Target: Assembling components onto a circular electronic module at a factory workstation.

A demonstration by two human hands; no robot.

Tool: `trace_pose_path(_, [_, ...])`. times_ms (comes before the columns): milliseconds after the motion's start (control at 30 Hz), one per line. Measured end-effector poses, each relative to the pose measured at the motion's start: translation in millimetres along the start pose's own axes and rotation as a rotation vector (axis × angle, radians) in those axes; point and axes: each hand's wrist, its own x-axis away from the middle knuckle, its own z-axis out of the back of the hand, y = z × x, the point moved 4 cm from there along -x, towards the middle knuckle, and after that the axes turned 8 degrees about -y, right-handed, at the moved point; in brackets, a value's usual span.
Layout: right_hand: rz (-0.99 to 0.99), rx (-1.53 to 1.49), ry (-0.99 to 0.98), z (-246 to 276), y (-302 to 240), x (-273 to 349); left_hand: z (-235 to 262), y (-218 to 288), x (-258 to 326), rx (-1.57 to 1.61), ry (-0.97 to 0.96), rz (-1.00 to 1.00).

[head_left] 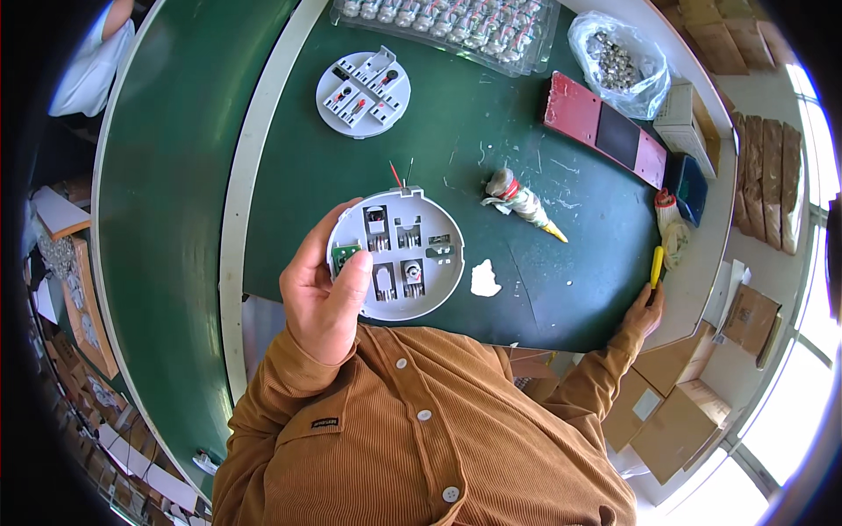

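Observation:
My left hand [323, 294] grips a round white plastic housing [410, 294] by its left edge, thumb on top. Its face has several rectangular slots with metal contacts. Beside my thumb a small green circuit board [345, 255] sits at the housing's left side, partly covered. Red and black wire ends [396, 174] stick up from its top edge. Far to the right, at the table's edge, my right hand [647, 311] has its fingers closed around the lower end of a yellow handle [657, 266]; what tool it belongs to cannot be made out.
Another round white housing [363, 95] lies at the back left. A cone-shaped wrapped bag with a yellow tip [526, 203] and a white scrap [484, 279] lie mid-table. Behind are a clear tray of parts [456, 26], a bag of metal pieces [618, 66] and a red-and-black block [603, 130].

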Motion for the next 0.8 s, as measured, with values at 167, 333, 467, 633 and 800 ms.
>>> trace_pose_path(167, [-0.046,0.043,-0.007,-6.0,5.0,-1.9,1.9,0.5,1.7,-0.004,0.012,-0.004])
trace_pose_path(333, [-0.067,0.04,-0.003,-7.1,6.4,-1.2,3.0,0.8,5.4,0.002,0.004,0.012])
trace_pose_path(467, [-0.046,0.05,0.024,-9.8,14.2,-1.3,2.1,-0.3,4.4,0.016,0.015,0.024])
trace_pose_path(633, [-0.063,0.074,0.038,-16.0,19.3,-8.9,3.9,-1.5,-2.8,0.02,0.019,0.026])
trace_pose_path(800, [-0.266,-0.214,-0.353,-35.0,26.5,-28.5,10.6,-3.2,12.8,0.271,0.034,-0.022])
